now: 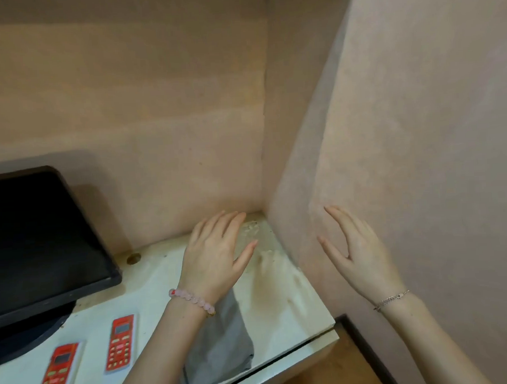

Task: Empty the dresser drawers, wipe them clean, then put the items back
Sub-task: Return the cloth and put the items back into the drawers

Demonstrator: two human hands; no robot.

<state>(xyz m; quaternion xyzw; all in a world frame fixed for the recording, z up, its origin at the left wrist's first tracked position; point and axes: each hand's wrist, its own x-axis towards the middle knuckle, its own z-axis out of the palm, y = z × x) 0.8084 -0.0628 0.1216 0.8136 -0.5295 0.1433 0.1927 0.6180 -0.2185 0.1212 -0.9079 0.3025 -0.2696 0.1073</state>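
The white dresser top [284, 304] fills the lower middle, stained and worn near the wall corner. A grey cloth [219, 346] lies on it near the front edge, partly under my left forearm. My left hand [217, 252] hovers over the back right part of the top, fingers straight and spread, holding nothing. My right hand [355, 248] is raised to the right of the dresser, by the pink side wall, fingers straight and empty. No drawer interior shows; only a dark gap runs under the top's front edge.
A black monitor [34, 238] stands at the left on a round base. Two red remotes [120, 341] [56, 375] lie in front of it. Pink walls [419, 124] close in behind and on the right. A brown floor [338, 372] shows at the lower right.
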